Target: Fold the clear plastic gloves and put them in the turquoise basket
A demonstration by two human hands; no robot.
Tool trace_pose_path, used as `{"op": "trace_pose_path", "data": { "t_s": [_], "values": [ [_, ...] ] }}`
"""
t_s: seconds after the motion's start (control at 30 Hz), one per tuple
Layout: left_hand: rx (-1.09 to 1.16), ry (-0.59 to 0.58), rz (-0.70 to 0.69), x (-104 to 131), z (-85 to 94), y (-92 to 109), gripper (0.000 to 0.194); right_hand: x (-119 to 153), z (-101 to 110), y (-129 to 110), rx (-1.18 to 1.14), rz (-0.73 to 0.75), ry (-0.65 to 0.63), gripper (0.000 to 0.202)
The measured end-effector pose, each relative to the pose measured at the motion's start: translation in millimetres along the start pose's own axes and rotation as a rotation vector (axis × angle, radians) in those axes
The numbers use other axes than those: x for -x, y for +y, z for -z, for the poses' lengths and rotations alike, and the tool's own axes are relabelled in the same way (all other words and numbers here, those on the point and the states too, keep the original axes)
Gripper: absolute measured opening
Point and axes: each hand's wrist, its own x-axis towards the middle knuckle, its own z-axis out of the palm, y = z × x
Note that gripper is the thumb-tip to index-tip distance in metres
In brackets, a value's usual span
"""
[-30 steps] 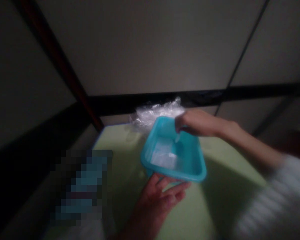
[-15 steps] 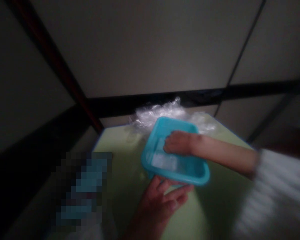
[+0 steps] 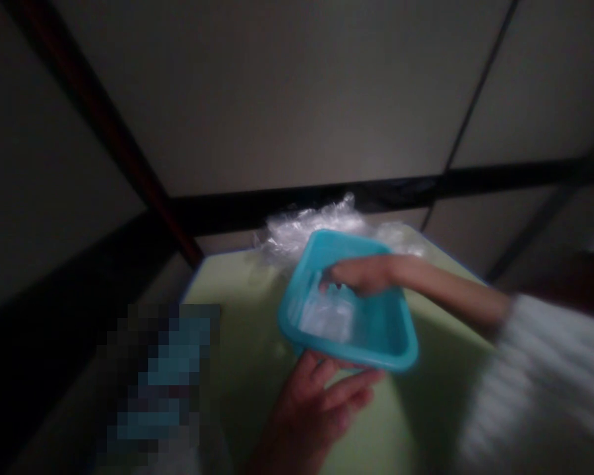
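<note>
A turquoise plastic basin (image 3: 410, 330) is in the middle of the view, its inside facing me. My right hand (image 3: 363, 274) reaches into it from the right, fingers bent and closed; whatever they may hold is blurred. Just below the fingertips, a whitish, see-through flat piece (image 3: 329, 320) lies in the left part of the basin. My left hand (image 3: 327, 402) is at the basin's near side, with its fingers apart and stretched beneath the rim, against the outer wall. Some of its fingertips are hidden by the rim.
Crumpled clear plastic wrap (image 3: 301, 231) lies behind the basin on a pale green table (image 3: 242, 316) with a blue edge. Beyond stands a light panelled wall (image 3: 297, 99) with dark strips. A blurred-out patch (image 3: 173, 363) covers the left side.
My right hand has lifted slightly and its fingers have drawn into a tighter, downward curl. The basin's near side sits a touch lower. My left hand has hardly moved.
</note>
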Motion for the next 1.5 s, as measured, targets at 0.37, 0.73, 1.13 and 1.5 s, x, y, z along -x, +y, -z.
{"op": "trace_pose_path", "data": {
  "t_s": [0.37, 0.73, 1.13, 1.5],
  "values": [
    [0.038, -0.015, -0.02, -1.5, 2.6, -5.7, 0.051, 2.4, -5.5, 6.7, -0.078, 0.058, 0.025, 0.056],
    [-0.025, -0.023, -0.019, -1.6, 7.3, -7.9, 0.064, 15.2, -2.9, -5.0, -0.27, 0.052, -0.072, 0.035],
    [-0.085, -0.008, -0.251, -7.5, 3.4, 21.6, 0.061, 77.5, 8.2, 12.7, -0.502, 0.075, 1.444, 0.015],
    [-0.096, 0.213, -0.592, -33.3, 15.6, 59.8, 0.037, 55.5, -95.7, 76.2, -0.158, -0.387, 1.174, 0.009]
  ]
}}
